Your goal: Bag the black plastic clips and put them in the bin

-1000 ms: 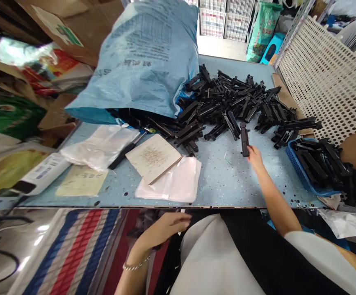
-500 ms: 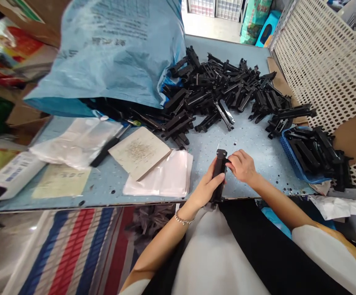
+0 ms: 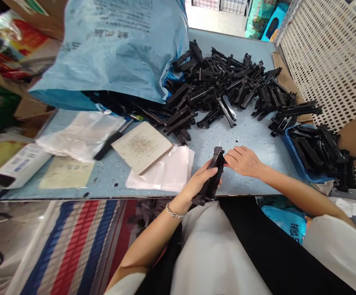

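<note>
My left hand (image 3: 199, 181) is wrapped round a long black plastic part (image 3: 209, 187), held tilted just over the front edge of the table. A thin pale wire or pin sticks up from the part's top end. My right hand (image 3: 243, 161) has its fingers pinched together against the right side of that top end; what lies between the fingertips is hidden. Beyond my hands, a big heap of similar black parts (image 3: 227, 82) spreads across the table (image 3: 242, 135). More of them fill a blue basket (image 3: 301, 164) to the right.
A large blue plastic bag (image 3: 113, 53) lies at the back left, black parts at its mouth. Left of my hands are a beige board (image 3: 141, 147) with small bits on it, clear plastic bags (image 3: 165, 172) and a black-handled tool (image 3: 108, 143). A perforated white crate (image 3: 328, 57) stands right.
The black part has tilted, its lower end swinging left with my left hand. My right hand stays pinched by its top end. The whole view has shifted slightly.
</note>
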### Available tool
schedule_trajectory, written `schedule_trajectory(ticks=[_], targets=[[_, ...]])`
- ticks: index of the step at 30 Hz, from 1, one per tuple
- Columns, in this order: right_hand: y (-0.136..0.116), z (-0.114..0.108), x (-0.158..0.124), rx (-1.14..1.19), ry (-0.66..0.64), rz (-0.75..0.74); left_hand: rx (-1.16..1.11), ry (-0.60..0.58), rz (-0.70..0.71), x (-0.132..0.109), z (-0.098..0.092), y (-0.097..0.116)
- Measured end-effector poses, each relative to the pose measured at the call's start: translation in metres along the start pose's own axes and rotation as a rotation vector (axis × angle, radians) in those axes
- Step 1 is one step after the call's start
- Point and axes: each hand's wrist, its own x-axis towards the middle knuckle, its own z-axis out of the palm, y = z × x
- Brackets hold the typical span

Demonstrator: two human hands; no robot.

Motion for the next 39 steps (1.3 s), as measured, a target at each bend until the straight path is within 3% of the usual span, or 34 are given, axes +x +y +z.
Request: schedule_trajectory(ticks=[3, 7, 9, 12, 15, 18, 22, 24, 28, 30, 33, 36, 37, 39], targets=[[0.001, -0.007, 0.005, 0.16, -0.057, 0.004, 0.036, -0.024, 0.012, -0.005, 0.011, -0.001], [-0.009, 0.018, 0.008, 0.535, 0.09, 0.251, 0.438, 0.208, 0.343, -0.004, 0.024, -0.016], [-0.015, 0.028, 0.007, 0.605, 0.047, 0.303, 0.565, 0.26, 0.444, -0.002, 0.022, -0.02], [-0.016, 0.022, 0.004, 0.429, -0.005, 0.257, 0.443, 0.178, 0.368, -0.004, 0.011, -0.017], [-0.015, 0.005, 0.005, 0.055, 0.023, 0.061, 0.266, 0.113, 0.265, -0.01, 0.006, -0.012], [-0.015, 0.003, 0.008, 0.079, 0.023, 0.035, 0.263, 0.119, 0.273, -0.011, 0.01, -0.013], [-0.021, 0.02, 0.011, 0.344, -0.001, 0.202, 0.263, 0.217, 0.411, 0.0, 0.011, -0.018], [-0.025, 0.028, 0.006, 0.314, -0.057, 0.193, 0.16, 0.267, 0.386, 0.006, 0.007, -0.015], [-0.038, 0.049, -0.014, -0.1, -0.08, -0.118, -0.009, 0.333, 0.294, 0.01, -0.001, -0.002], [-0.044, 0.061, -0.024, -0.209, -0.089, -0.192, -0.025, 0.329, 0.309, 0.01, -0.003, 0.0], [-0.043, 0.071, -0.023, -0.185, -0.168, -0.078, -0.004, 0.412, 0.375, 0.018, -0.01, -0.01], [-0.022, 0.06, 0.006, -0.12, -0.226, 0.052, 0.101, 0.48, 0.374, 0.035, -0.019, -0.034], [-0.009, 0.053, 0.022, -0.126, -0.173, 0.096, 0.17, 0.483, 0.373, 0.041, -0.021, -0.044], [0.026, 0.035, 0.058, -0.208, 0.104, 0.244, 0.354, 0.476, 0.39, 0.053, -0.019, -0.065]])
